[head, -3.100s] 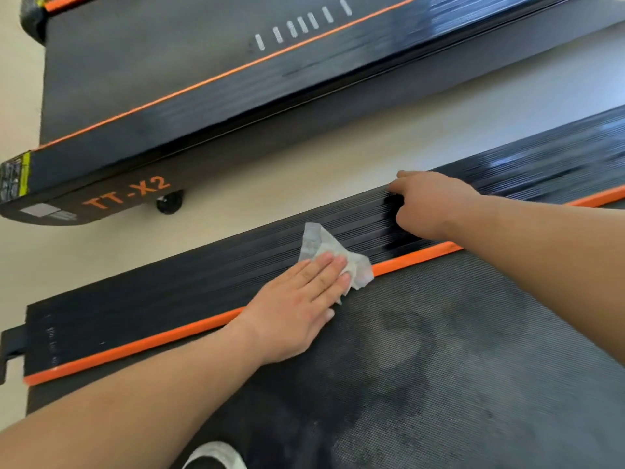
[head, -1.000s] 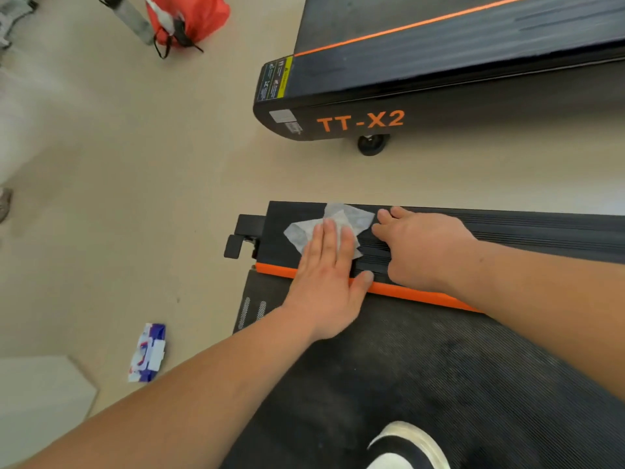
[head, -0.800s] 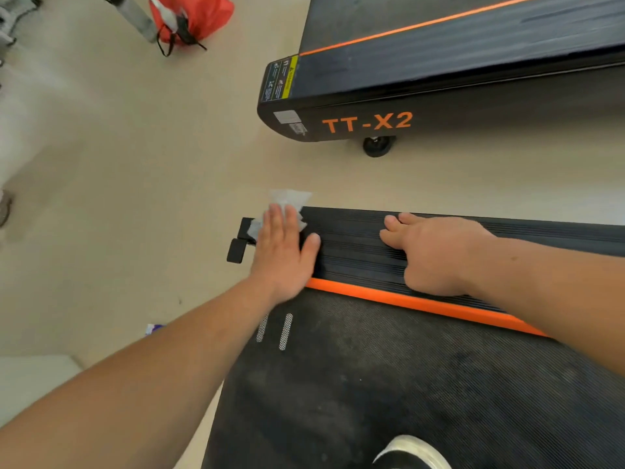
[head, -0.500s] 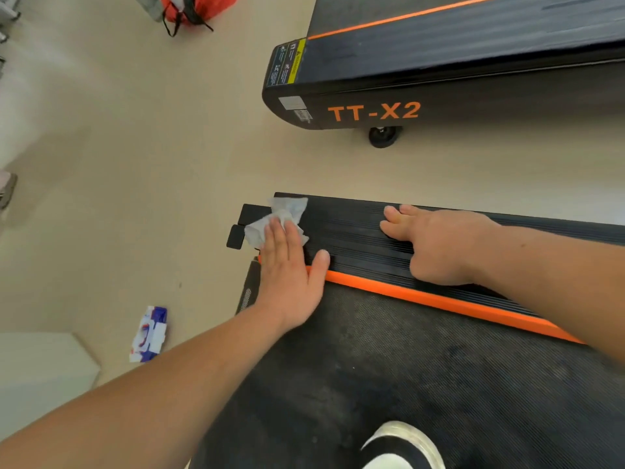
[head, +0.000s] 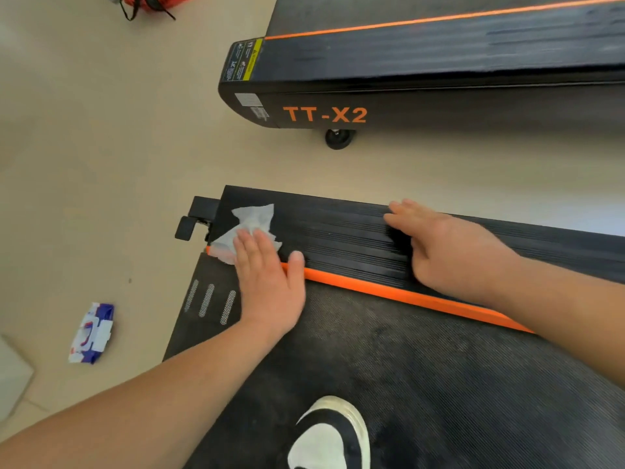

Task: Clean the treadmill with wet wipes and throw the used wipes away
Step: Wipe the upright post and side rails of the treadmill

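The treadmill's ribbed black side rail runs left to right, edged by an orange strip along the dusty belt. A crumpled white wet wipe lies at the rail's left end. My left hand presses flat on it with straight fingers, covering its lower part. My right hand rests flat on the rail farther right, fingers extended.
A second treadmill marked TT-X2 stands beyond a strip of beige floor, on a small black wheel. A blue and white wipes pack lies on the floor at left. A red bag is top left. A black and white shoe stands on the belt.
My left hand has slid the wipe leftward along the rail to its end and now moves slightly back right. My right hand followed left and stays flat on the rail.
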Available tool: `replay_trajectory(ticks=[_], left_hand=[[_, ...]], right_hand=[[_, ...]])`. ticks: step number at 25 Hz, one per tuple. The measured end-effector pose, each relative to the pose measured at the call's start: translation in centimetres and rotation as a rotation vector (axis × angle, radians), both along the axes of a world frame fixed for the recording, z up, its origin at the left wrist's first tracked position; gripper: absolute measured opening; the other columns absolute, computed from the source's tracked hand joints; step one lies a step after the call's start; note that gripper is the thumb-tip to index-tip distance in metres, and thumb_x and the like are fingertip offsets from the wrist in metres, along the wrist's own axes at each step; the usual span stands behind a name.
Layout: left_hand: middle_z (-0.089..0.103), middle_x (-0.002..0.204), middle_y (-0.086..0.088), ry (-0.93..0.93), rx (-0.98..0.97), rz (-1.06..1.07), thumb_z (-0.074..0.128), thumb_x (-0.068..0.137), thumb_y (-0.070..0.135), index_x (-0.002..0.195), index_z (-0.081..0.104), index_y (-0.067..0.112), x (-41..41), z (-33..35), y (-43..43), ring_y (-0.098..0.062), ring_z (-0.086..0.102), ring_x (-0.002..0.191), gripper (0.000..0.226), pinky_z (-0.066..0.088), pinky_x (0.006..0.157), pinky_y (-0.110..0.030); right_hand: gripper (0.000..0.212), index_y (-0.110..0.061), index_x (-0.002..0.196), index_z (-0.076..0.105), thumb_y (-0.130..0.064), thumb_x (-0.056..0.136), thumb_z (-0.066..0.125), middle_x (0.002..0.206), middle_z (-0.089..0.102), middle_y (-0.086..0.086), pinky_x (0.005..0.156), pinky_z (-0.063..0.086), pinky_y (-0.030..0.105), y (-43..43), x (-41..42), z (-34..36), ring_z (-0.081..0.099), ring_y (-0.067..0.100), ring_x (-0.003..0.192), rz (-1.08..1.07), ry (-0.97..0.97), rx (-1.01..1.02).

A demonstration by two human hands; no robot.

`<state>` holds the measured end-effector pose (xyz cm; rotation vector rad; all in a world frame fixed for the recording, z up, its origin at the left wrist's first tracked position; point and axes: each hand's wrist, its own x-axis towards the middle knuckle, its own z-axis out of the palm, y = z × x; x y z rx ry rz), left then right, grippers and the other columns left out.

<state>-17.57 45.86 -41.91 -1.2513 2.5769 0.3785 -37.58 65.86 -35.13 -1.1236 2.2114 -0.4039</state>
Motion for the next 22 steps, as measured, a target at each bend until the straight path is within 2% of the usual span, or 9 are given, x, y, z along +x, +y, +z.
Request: replay_trajectory(ticks=[3, 5, 7, 10, 11, 13, 15, 17, 22], left_hand=[[-0.035, 0.162, -0.017, 0.011, 0.091, -0.207, 0.007, 0.095, 0.065, 0.156, -0.023, 0.005, -0.8, 0.7, 6.8, -0.029, -0.038, 0.148, 0.091, -0.013, 0.125, -0.05], [-0.042, 0.158, -0.016, -0.009, 0.156, -0.415, 0.008, 0.097, 0.065, 0.155, -0.027, 0.006, -1.7, 1.2, 11.4, -0.029, -0.044, 0.144, 0.09, -0.016, 0.123, -0.052], [-0.041, 0.159, -0.014, -0.014, 0.168, -0.694, 0.013, 0.1, 0.063, 0.156, -0.025, 0.007, -2.3, 1.8, 13.9, -0.028, -0.042, 0.145, 0.088, -0.013, 0.124, -0.053], [-0.024, 0.167, -0.013, 0.042, 0.038, -1.012, 0.023, 0.104, 0.056, 0.161, -0.01, 0.009, -2.0, 1.2, 11.3, -0.025, -0.027, 0.153, 0.081, -0.002, 0.127, -0.05], [-0.017, 0.168, -0.013, 0.068, -0.011, -1.032, 0.027, 0.105, 0.053, 0.162, -0.004, 0.009, -1.4, 0.9, 9.8, -0.025, -0.021, 0.155, 0.079, 0.003, 0.127, -0.05], [-0.014, 0.169, -0.012, 0.071, -0.059, -0.87, 0.031, 0.105, 0.05, 0.163, -0.002, 0.01, 0.2, 0.5, 7.5, -0.027, -0.015, 0.157, 0.077, 0.01, 0.126, -0.053], [-0.024, 0.168, -0.01, 0.019, -0.036, -0.663, 0.025, 0.105, 0.051, 0.161, -0.013, 0.011, 1.0, 0.3, 7.6, -0.026, -0.023, 0.155, 0.079, 0.005, 0.127, -0.052], [-0.032, 0.165, -0.009, 0.006, -0.024, -0.617, 0.02, 0.103, 0.055, 0.159, -0.019, 0.009, 0.7, 0.5, 9.4, -0.025, -0.03, 0.152, 0.082, -0.004, 0.127, -0.048], [-0.02, 0.168, -0.014, 0.041, -0.054, -1.124, 0.022, 0.105, 0.056, 0.161, -0.005, 0.007, -3.2, 0.2, 16.4, -0.03, -0.02, 0.155, 0.078, 0.002, 0.126, -0.05]], right_hand=[[0.064, -0.03, 0.155, 0.038, -0.006, 0.095, 0.044, 0.166, 0.022, -0.017, 0.125, 0.021, 0.03, 3.9, -0.9, -0.7, 0.013, -0.003, 0.152, -0.073, 0.036, -0.005], [0.064, -0.029, 0.154, 0.041, -0.005, 0.095, 0.045, 0.165, 0.024, -0.017, 0.123, 0.027, 0.033, 5.2, -0.9, -1.0, 0.014, -0.003, 0.152, -0.084, 0.064, -0.02], [0.066, -0.027, 0.154, 0.041, -0.004, 0.093, 0.047, 0.165, 0.026, -0.015, 0.122, 0.031, 0.038, 6.0, -0.6, -1.3, 0.015, -0.002, 0.151, -0.073, 0.082, -0.043], [0.066, -0.027, 0.156, 0.038, -0.006, 0.094, 0.048, 0.165, 0.022, -0.016, 0.123, 0.026, 0.031, 6.3, -0.1, -1.3, 0.011, -0.004, 0.15, -0.051, 0.072, -0.049], [0.066, -0.028, 0.156, 0.037, -0.007, 0.095, 0.046, 0.166, 0.021, -0.017, 0.124, 0.025, 0.03, 6.5, 0.0, -1.2, 0.01, -0.004, 0.151, -0.048, 0.07, -0.049], [0.065, -0.03, 0.157, 0.035, -0.008, 0.097, 0.044, 0.166, 0.019, -0.018, 0.124, 0.025, 0.031, 7.1, 0.1, -1.1, 0.01, -0.003, 0.152, -0.042, 0.079, -0.046], [0.065, -0.031, 0.158, 0.032, -0.009, 0.098, 0.043, 0.167, 0.017, -0.017, 0.124, 0.027, 0.034, 8.5, 0.0, -0.9, 0.009, -0.002, 0.153, -0.046, 0.091, -0.035], [0.064, -0.031, 0.158, 0.031, -0.009, 0.098, 0.043, 0.167, 0.016, -0.016, 0.124, 0.027, 0.034, 10.3, -0.2, -0.6, 0.008, -0.001, 0.154, -0.076, 0.115, -0.022], [0.065, -0.029, 0.159, 0.029, -0.009, 0.098, 0.041, 0.168, 0.016, -0.014, 0.123, 0.018, 0.025, 17.0, -1.7, 0.5, 0.008, 0.001, 0.154, -0.202, 0.18, 0.066]])
